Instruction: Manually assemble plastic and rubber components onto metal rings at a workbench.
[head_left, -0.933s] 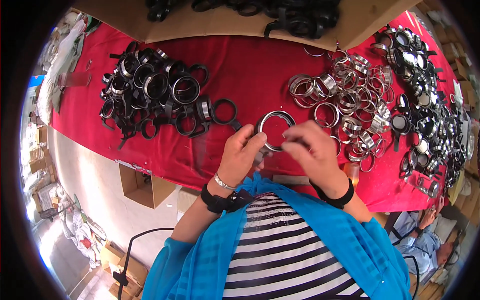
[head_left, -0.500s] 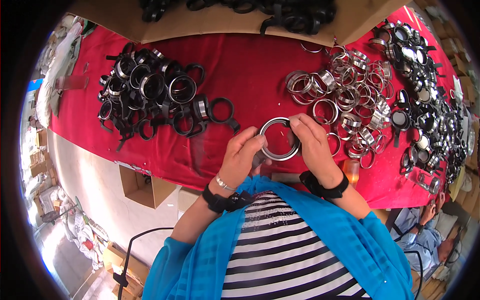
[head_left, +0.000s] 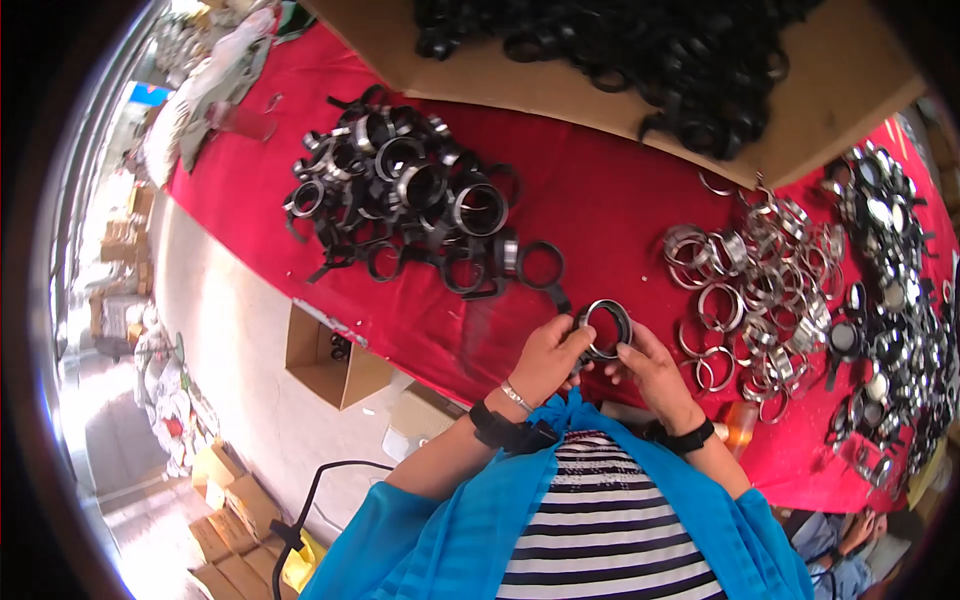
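Observation:
Close to my body, above the red cloth, I hold a black ring with a silver metal rim (head_left: 625,325), tilted so that its inner wall shows. My left hand (head_left: 550,355) pinches the ring's left side, thumb on top and fingers partly hidden beneath. At the lower right edge, my right hand (head_left: 655,375) has its thumb against the ring, with fingers curled under it. Left of my hands lies a pile of black rings with handles (head_left: 400,180), some with silver bands in them. Loose silver metal rings (head_left: 720,305) are heaped to the right.
A cardboard box (head_left: 560,115) full of black ring parts stands at the far side of the red-covered table (head_left: 590,230). Along the right edge lie many black-and-silver pieces (head_left: 890,290). An orange-filled bottle (head_left: 738,425) is near my right wrist. Another person's hand (head_left: 860,530) shows at lower right.
The ring has tipped from facing up to a steeper tilt. My right hand has slid from its upper right edge to the lower right. The whole view has shifted and turned.

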